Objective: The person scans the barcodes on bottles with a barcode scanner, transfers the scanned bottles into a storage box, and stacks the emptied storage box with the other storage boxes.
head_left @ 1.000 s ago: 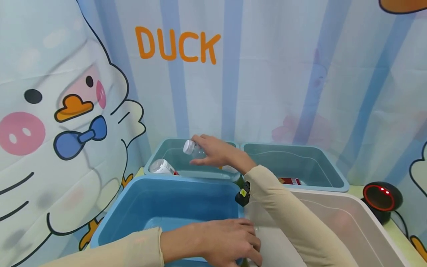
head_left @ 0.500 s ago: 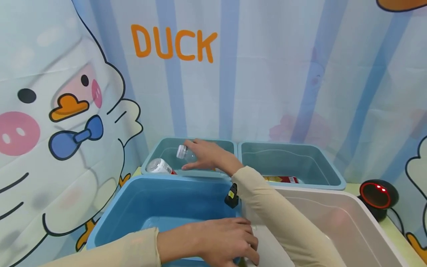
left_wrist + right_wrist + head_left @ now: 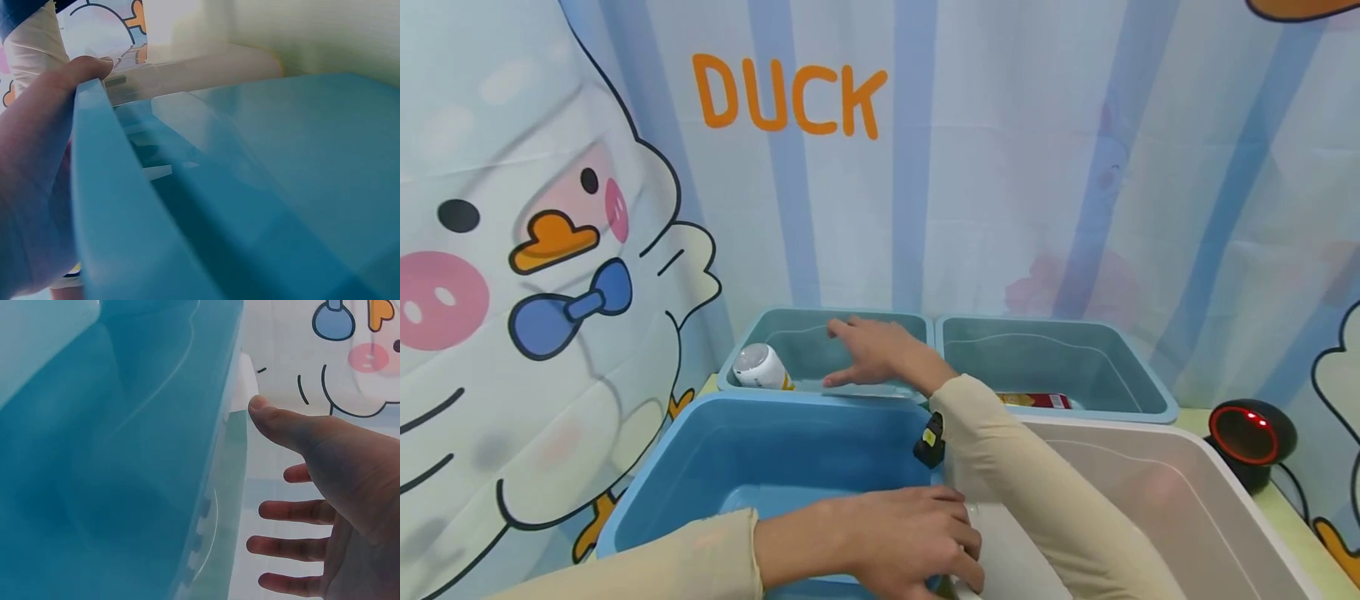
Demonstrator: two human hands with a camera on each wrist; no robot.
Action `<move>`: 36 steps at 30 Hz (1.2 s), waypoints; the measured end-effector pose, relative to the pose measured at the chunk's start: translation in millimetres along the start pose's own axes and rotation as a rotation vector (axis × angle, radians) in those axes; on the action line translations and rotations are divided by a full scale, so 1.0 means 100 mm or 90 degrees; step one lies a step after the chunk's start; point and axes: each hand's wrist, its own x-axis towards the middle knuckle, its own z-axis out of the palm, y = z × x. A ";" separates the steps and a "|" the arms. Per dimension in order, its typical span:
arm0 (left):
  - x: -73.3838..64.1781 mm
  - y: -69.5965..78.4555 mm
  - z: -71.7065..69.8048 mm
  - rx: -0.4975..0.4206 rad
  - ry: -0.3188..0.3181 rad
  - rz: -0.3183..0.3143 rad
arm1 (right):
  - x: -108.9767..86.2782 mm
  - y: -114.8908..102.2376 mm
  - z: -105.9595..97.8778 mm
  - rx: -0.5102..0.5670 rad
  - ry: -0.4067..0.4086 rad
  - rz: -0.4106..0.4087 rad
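Over the teal back-left bin (image 3: pixel 842 315), my right hand (image 3: pixel 880 354) hovers with its fingers spread and nothing held. A white can (image 3: pixel 760 367) with a grey end leans at that bin's left corner. In the right wrist view, the thumb (image 3: pixel 281 425) is straight and the other fingers point out apart. Down in front, my left hand (image 3: pixel 902 533) lies across the edge where the blue bin (image 3: pixel 775 402) meets the whitish bin (image 3: pixel 1172 437), its fingers curled over. The left wrist view shows the blue wall (image 3: pixel 106 187) against the palm.
At the back right stands another teal bin (image 3: pixel 1075 362) with a red and yellow packet (image 3: pixel 1037 402) in it. A black device with a red-lit ring (image 3: pixel 1255 442) sits on the right of the table. A duck-print curtain (image 3: pixel 970 167) hangs behind.
My right hand has let go of the clear bottle, which is out of sight, and its fingers have spread. The white can has shifted, showing yellow where red was. The left hand stays put.
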 end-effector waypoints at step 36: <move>0.00 0.04 -0.01 -0.023 0.013 -0.023 | -1.41 1.13 -0.37 0.074 0.065 0.116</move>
